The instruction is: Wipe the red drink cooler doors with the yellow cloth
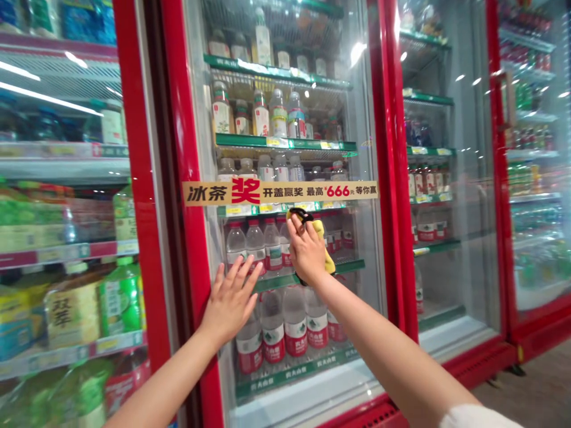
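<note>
A yellow cloth with a black edge (329, 261) is under my right hand (307, 246), pressed against the glass door (285, 276) of a drinks fridge. It shows above and to the right of my fingers, just below a printed strip (285, 193) stuck across the pane. My left hand (232, 294) is lower and to the left, fingers spread over the glass beside the red door frame (187, 178), with nothing in it. Behind the pane, bottles with red caps (255, 241) and large water bottles (294, 330) stand on shelves.
To the left, another fridge (134, 148) holds packs and green bottles (120, 297). More red-framed fridges (499, 178) run off to the right. A red base (468, 365) borders the floor (542, 380) at the lower right.
</note>
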The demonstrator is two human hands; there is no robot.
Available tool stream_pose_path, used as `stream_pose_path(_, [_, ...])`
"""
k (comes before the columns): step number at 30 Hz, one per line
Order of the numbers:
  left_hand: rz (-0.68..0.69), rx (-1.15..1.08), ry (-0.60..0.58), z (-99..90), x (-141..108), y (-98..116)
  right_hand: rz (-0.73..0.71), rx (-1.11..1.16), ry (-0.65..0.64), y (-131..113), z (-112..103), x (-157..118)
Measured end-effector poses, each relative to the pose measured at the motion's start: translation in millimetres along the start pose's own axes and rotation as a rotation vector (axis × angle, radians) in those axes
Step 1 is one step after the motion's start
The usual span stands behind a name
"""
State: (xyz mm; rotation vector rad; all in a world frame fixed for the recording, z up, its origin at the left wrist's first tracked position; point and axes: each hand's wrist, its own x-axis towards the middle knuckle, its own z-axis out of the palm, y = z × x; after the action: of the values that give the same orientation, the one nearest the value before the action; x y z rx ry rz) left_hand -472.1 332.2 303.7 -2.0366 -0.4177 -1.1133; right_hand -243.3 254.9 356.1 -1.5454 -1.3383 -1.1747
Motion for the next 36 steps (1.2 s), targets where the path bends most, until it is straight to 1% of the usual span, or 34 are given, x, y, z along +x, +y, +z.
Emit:
stream_pose_path(2, [-0.012,0.001,-0.004,-1.2,-3.8,-0.1,-0.208,0.006,-0.045,5.7,-1.4,-22.0])
stream_pose_path(3, [-0.019,0.004,-0.005,-2.2,-7.1,-1.0,-0.281,0.01,-0.051,14.2,-2.4,-32.9])
stream_pose_path(4, [-0.028,0.009,-0.004,-3.6,-11.0,-2.5,-0.301,0.012,-0.042,23.9,-3.3,-41.2])
stream_pose_path(5, [-0.036,0.013,-0.005,-5.1,-15.4,-4.4,-0.273,0.012,-0.02,32.6,-3.8,-45.4])
stream_pose_path(6, [-0.044,0.016,-0.007,-6.6,-19.9,-6.7,-0.206,0.011,0.008,38.3,-3.7,-44.9])
stream_pose_path(7, [-0.05,0.019,-0.012,-8.0,-24.0,-9.0,-0.112,0.007,0.038,39.4,-2.9,-39.7])
stream_pose_path(8, [-0.054,0.022,-0.021,-9.1,-27.5,-11.1,-0.014,0.001,0.06,35.1,-1.4,-30.8])
stream_pose_path(9, [-0.056,0.025,-0.033,-10.0,-30.2,-12.7,0.074,-0.007,0.071,25.8,0.6,-19.5])
stream_pose_path(10, [-0.057,0.029,-0.047,-10.6,-32.0,-13.9,0.132,-0.015,0.072,12.5,2.7,-7.8])
stream_pose_path(11, [-0.059,0.033,-0.061,-10.9,-32.9,-14.4,0.162,-0.022,0.064,-3.2,4.9,2.6])
stream_pose_path(12, [-0.063,0.037,-0.072,-10.9,-33.4,-14.5,0.16,-0.027,0.052,-19.0,6.8,10.0])
stream_pose_path(13, [-0.066,0.042,-0.079,-10.9,-33.6,-14.3,0.122,-0.028,0.036,-32.8,8.3,13.4])
stream_pose_path(14, [-0.069,0.047,-0.083,-10.9,-34.0,-14.0,0.051,-0.025,0.019,-43.0,9.4,12.2])
stream_pose_path(15, [-0.07,0.054,-0.085,-11.0,-34.9,-13.8,-0.048,-0.019,0.003,-48.2,10.1,6.7])
stream_pose_path(16, [-0.07,0.06,-0.086,-11.4,-36.5,-14.0,-0.166,-0.012,-0.013,-48.0,10.3,-2.2])
stream_pose_path(18, [-0.067,0.073,-0.087,-13.0,-42.2,-15.8,-0.391,0.001,-0.037,-33.9,9.6,-24.7])
stream_pose_path(19, [-0.064,0.077,-0.086,-14.3,-46.0,-17.5,-0.463,0.006,-0.042,-22.6,8.7,-35.0])
stream_pose_path(20, [-0.061,0.079,-0.084,-15.8,-50.2,-19.6,-0.478,0.009,-0.038,-11.1,7.6,-42.5])
stream_pose_path(21, [-0.06,0.08,-0.082,-17.4,-54.3,-22.1,-0.441,0.009,-0.026,-1.5,6.4,-46.3])
stream_pose_path(22, [-0.059,0.081,-0.081,-19.1,-58.0,-24.8,-0.37,0.007,-0.008,4.5,5.4,-45.8])
stream_pose_path(23, [-0.06,0.083,-0.081,-20.7,-61.2,-27.4,-0.281,0.004,0.012,5.7,4.9,-41.1])
stream_pose_path(24, [-0.062,0.086,-0.084,-22.2,-63.6,-29.9,-0.192,0.0,0.031,1.4,4.9,-33.1])
stream_pose_path(26, [-0.068,0.095,-0.094,-24.4,-66.7,-33.9,-0.068,-0.005,0.053,-21.5,6.9,-11.9])
stream_pose_path(28, [-0.073,0.106,-0.103,-25.5,-69.0,-36.3,-0.048,-0.002,0.04,-55.0,10.8,5.6])
stream_pose_path(30, [-0.075,0.114,-0.11,-25.7,-72.8,-37.3,-0.115,0.008,-0.001,-84.8,15.5,10.4])
stream_pose_path(32, [-0.076,0.121,-0.11,-26.0,-79.1,-37.6,-0.246,0.023,-0.047,-100.9,19.7,1.8])
stream_pose_path(34, [-0.076,0.125,-0.108,-26.9,-87.1,-37.9,-0.428,0.037,-0.089,-102.5,22.2,-11.7])
stream_pose_path(36, [-0.067,0.122,-0.111,-29.0,-94.4,-39.2,-0.606,0.05,-0.123,-97.2,22.0,-18.3])
